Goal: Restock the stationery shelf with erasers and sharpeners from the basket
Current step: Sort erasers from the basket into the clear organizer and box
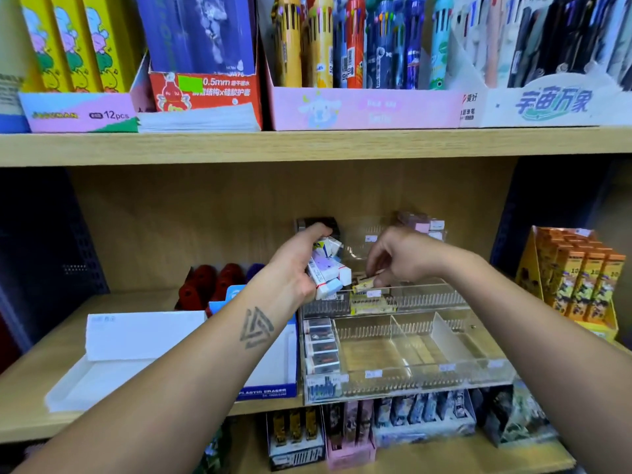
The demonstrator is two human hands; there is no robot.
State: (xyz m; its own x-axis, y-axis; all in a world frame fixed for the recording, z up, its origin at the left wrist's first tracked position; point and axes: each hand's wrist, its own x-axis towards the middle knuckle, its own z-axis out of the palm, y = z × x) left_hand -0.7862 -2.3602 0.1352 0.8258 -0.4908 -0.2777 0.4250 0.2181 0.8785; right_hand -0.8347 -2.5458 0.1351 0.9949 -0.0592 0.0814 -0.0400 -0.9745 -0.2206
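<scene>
— Erasers (327, 271), a whole bundle of them, sit in the left hand (297, 265). Its fingers are curled round the stack, thumb over the top, just above the back tier of the clear acrylic organizer (424, 378).

— And the right hand (398, 256)?

— It hangs over the middle tier, fingertips pinching one small eraser with a yellow wrapper (365, 285), right beside the bundle. More yellow-wrapped erasers (371, 304) lie in the compartment just below it.

— Anything in the front tier?

— A column of erasers in dark sleeves (321, 347) fills the leftmost compartment, stacked front to back. The compartments to the right of it show only the wooden shelf (143, 299) through the bottom.

— What's at the very back?

— Pinkish packets (422, 222) in the top right corner of the organizer, and something dark behind the left hand's thumb; I can't make out what it is, the view is too soft there.

— And to the side?

— A blue and white plastic eraser box (270, 388) touches the organizer's left wall, partly under the left forearm. Red sharpeners (208, 285), or so they look, stand behind it. An orange pencil display (578, 278) stands to the right of the organizer, and multicolour pens (345, 46) line the shelf above.
</scene>
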